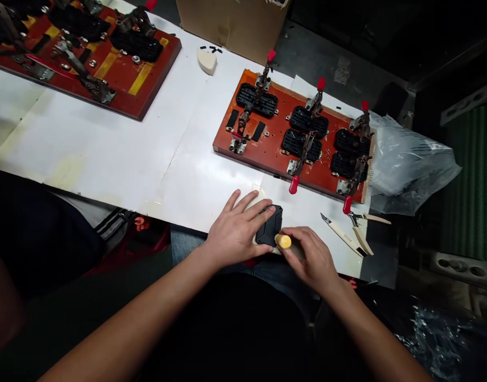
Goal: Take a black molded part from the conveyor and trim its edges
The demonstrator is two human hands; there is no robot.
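Head view, desk: a white-covered desk carries everything; the work sits at its near edge, right of the middle.
Black part: a small black moulded part lies flat on the desk at the near edge, between the two hands.
Left hand: the left hand lies spread over the part's left side, fingers flat and pressing it down; the grip is wide, a hold-down and not a pinch.
Right hand: the right hand is curled narrow around a tool with a yellow rounded end, and that end touches the part's near right corner.
Handling, as a judgement: the part looks like stiff, light plastic with ribbed faces, likely to skid on the smooth sheet unless pinned; its long side edges seem the surest place to take hold.
Near fixture: a red-brown clamp board stands toward the desk's far right edge, loaded with similar black parts under red-tipped toggle clamps.
Far fixture: a second clamp board fills the far left corner.
Knives: two pale-handled knives lie at the near right corner, near the right hand.
Other things: a cream wedge by the far edge; a clear plastic bag off the right edge.
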